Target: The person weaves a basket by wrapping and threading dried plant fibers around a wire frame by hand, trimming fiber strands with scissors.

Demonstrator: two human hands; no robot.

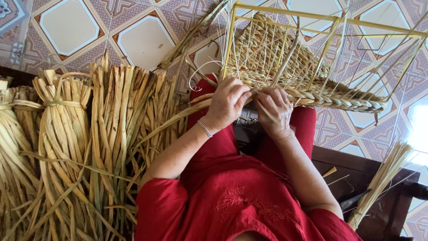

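A half-woven straw basket (285,67) on a yellow wire frame (285,15) rests on my knees, over red trousers. My left hand (227,103), with a thin silver bracelet at the wrist, grips a long flat reed strand (171,120) at the basket's braided rim. Next to it my right hand (273,109) pinches the braided rim (339,100), its fingers closed on the straw. Both hands touch the same stretch of weave. The strand trails down to the left.
Tied bundles of dried reeds (80,147) stand at the left. A thinner bundle (381,178) leans on a dark wooden seat (388,209) at the right. Patterned floor tiles (67,27) lie beyond the basket.
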